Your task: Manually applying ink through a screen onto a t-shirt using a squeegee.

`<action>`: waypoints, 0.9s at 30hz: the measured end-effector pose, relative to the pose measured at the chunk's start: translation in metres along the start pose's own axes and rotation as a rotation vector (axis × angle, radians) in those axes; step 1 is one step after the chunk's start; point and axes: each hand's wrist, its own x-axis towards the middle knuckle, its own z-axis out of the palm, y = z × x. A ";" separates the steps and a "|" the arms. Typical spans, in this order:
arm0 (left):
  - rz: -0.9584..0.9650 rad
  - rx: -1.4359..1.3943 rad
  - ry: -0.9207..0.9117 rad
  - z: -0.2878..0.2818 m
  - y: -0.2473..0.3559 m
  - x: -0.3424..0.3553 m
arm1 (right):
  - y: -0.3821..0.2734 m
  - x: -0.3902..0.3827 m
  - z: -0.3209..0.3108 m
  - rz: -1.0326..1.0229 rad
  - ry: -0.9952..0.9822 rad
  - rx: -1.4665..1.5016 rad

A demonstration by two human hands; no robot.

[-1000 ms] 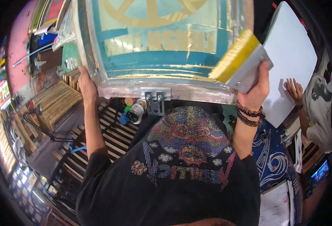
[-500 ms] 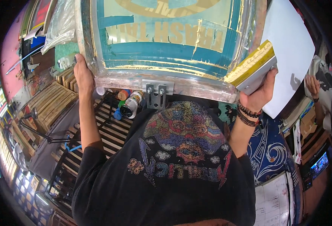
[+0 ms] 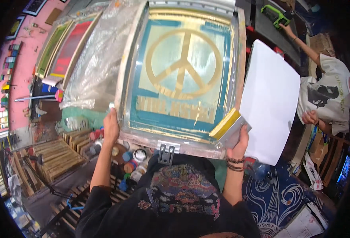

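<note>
My left hand (image 3: 111, 125) grips the left edge of a screen-printing frame (image 3: 123, 91), whose teal and translucent mesh carries a peace symbol and reversed lettering. My right hand (image 3: 239, 144) is closed on a squeegee (image 3: 235, 129) with a yellow, ink-smeared blade and grey holder, held at the frame's lower right corner. Metal clamp bars are on the top and bottom of the frame, the lower one with a bracket (image 3: 166, 154). A white sheet (image 3: 273, 99) lies just to the right of the frame.
Other screens (image 3: 71, 49) and crumpled plastic (image 3: 99, 59) are at upper left. Below stand ink containers (image 3: 137, 158), stacked wooden frames (image 3: 57, 162) and a slatted rack. A co-worker (image 3: 325, 99) at right has one hand (image 3: 283, 28) on a green tool (image 3: 275, 15) over a dark board.
The view has tilted up, so the frame and my hands appear lower and the whole peace symbol shows. The co-worker's upper hand now appears on the green tool.
</note>
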 end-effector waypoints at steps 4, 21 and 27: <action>0.059 -0.011 -0.041 0.014 -0.012 0.025 | 0.012 0.011 -0.006 -0.014 0.016 -0.010; 0.053 0.040 -0.150 0.058 -0.015 0.085 | 0.057 0.031 -0.012 -0.034 0.282 -0.045; 0.086 0.026 -0.141 0.068 -0.024 0.097 | 0.066 0.041 -0.017 -0.042 0.285 -0.064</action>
